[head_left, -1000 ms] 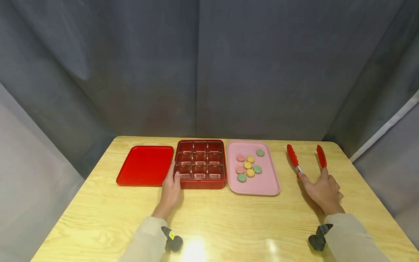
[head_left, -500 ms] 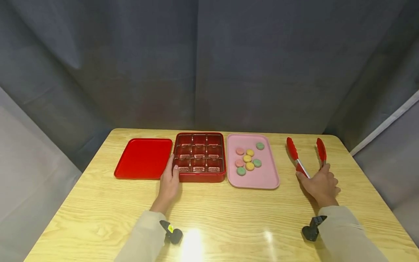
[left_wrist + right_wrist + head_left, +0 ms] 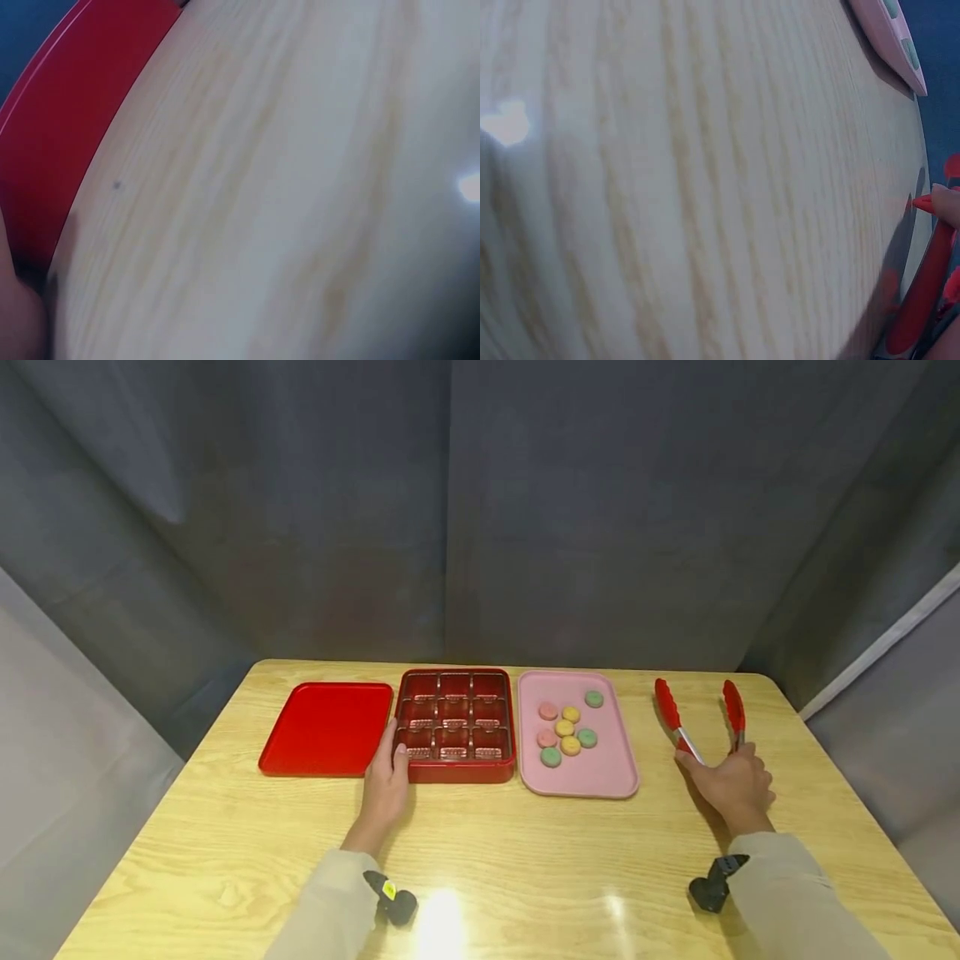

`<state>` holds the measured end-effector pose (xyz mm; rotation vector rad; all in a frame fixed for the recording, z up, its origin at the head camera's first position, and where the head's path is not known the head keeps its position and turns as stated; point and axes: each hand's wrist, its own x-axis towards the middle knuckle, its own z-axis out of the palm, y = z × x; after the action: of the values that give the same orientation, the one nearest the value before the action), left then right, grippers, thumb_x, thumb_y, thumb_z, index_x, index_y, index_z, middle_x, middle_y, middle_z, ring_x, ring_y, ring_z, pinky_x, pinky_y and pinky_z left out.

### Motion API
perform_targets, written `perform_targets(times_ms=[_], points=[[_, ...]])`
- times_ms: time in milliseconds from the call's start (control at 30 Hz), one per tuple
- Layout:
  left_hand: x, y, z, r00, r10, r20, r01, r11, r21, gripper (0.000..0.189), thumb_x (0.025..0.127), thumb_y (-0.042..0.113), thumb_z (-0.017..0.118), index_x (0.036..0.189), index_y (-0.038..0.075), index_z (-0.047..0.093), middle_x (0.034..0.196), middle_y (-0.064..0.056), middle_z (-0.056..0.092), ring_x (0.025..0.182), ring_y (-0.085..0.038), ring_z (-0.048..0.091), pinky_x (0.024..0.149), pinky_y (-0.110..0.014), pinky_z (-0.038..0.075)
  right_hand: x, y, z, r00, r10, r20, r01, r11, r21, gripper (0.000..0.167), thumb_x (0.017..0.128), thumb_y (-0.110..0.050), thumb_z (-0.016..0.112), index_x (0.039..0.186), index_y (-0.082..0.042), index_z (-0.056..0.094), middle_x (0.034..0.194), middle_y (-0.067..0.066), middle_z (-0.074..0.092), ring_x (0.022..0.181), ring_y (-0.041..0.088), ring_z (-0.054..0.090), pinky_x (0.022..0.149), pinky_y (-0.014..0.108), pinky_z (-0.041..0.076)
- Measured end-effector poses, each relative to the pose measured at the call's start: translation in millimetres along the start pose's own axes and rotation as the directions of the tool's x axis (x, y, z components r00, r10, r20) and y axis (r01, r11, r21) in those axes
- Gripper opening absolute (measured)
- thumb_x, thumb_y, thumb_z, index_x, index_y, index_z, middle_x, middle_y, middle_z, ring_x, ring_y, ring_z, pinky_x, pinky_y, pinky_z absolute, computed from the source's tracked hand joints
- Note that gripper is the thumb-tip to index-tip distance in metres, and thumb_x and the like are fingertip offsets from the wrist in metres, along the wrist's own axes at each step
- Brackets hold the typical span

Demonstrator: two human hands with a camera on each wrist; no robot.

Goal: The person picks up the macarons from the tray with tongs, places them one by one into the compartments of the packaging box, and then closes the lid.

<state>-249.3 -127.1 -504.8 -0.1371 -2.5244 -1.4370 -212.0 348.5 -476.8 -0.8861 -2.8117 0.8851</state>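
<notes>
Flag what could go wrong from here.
Knocked neighbours: the tongs stand wide open in the right hand, and most cookies sit bunched on the pink tray; grabbing one might shift others.
Turning box: the left hand touches the red box only around its near left corner, so a bump elsewhere could twist it.

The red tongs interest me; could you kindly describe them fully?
The red-and-silver tongs have scalloped red heads, silicone-looking, on shiny metal-looking arms with red grips. They are spread open, heads pointing away from the person, right of the pink rectangular tray. The person's right hand holds them; whether they touch the pale wooden table is unclear.
</notes>
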Motion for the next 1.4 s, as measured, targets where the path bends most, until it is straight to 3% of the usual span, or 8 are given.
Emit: perform_targets(times_ms=[233, 600, 867, 1233, 1400], points=[[-8.9, -2.4, 0.2, 1.000, -0.013, -0.014, 0.013, 1.000, 0.011, 0.051, 0.102, 0.024, 0.036, 0.150, 0.018, 0.024, 0.153, -0.007, 0.030, 0.138, -0.029, 0.030, 0.112, -0.048, 0.026, -10.9, 9.7, -1.6, 1.000, 0.011, 0.028, -0.012, 1.000, 0.019, 0.104, 0.079, -0.065, 0.057, 0.133, 0.018, 0.025, 0.125, 0.039, 0.039, 0.112, 0.055, 0.038, 0.089, 0.063, 0.036], [-14.1, -10.3, -2.6, 1.000, -0.022, -0.013, 0.023, 0.999, 0.027, 0.051, 0.102, 0.024, 0.037, 0.150, 0.018, 0.025, 0.152, -0.009, 0.032, 0.137, -0.031, 0.033, 0.111, -0.049, 0.027, -20.1, 27.6, -6.3, 0.997, -0.016, 0.078, 0.013, 0.999, 0.034, 0.098, 0.082, -0.063, 0.056, 0.131, 0.017, 0.028, 0.122, 0.038, 0.043, 0.108, 0.054, 0.044, 0.081, 0.059, 0.042], [-8.4, -13.6, -3.4, 1.000, 0.001, -0.024, 0.000, 1.000, 0.030, 0.051, 0.102, 0.028, 0.036, 0.150, 0.020, 0.025, 0.151, -0.006, 0.033, 0.136, -0.029, 0.034, 0.110, -0.048, 0.028, -21.5, 27.1, -9.3, 0.991, -0.064, 0.115, 0.065, 0.998, -0.006, 0.097, 0.081, -0.062, 0.058, 0.133, 0.015, 0.029, 0.119, 0.037, 0.045, 0.103, 0.053, 0.047, 0.074, 0.056, 0.043], [-3.1, -5.4, -1.8, 0.998, 0.022, -0.053, -0.022, 1.000, 0.008, 0.050, 0.102, 0.026, 0.036, 0.150, 0.019, 0.026, 0.152, -0.006, 0.033, 0.138, -0.028, 0.033, 0.111, -0.047, 0.027, -25.0, 23.0, -23.9, 0.986, -0.128, 0.103, 0.132, 0.991, -0.028, 0.096, 0.081, -0.062, 0.058, 0.134, 0.014, 0.030, 0.116, 0.035, 0.049, 0.095, 0.049, 0.050, 0.066, 0.048, 0.043], [3.0, -1.2, 1.3, 0.999, 0.032, -0.043, -0.032, 0.999, 0.001, 0.051, 0.101, 0.025, 0.037, 0.150, 0.020, 0.025, 0.152, -0.006, 0.032, 0.138, -0.028, 0.032, 0.111, -0.048, 0.027, -24.4, 24.9, -32.2, 0.983, -0.146, 0.111, 0.151, 0.988, -0.043, 0.099, 0.082, -0.063, 0.056, 0.137, 0.014, 0.027, 0.121, 0.038, 0.046, 0.100, 0.053, 0.049, 0.068, 0.053, 0.044]])
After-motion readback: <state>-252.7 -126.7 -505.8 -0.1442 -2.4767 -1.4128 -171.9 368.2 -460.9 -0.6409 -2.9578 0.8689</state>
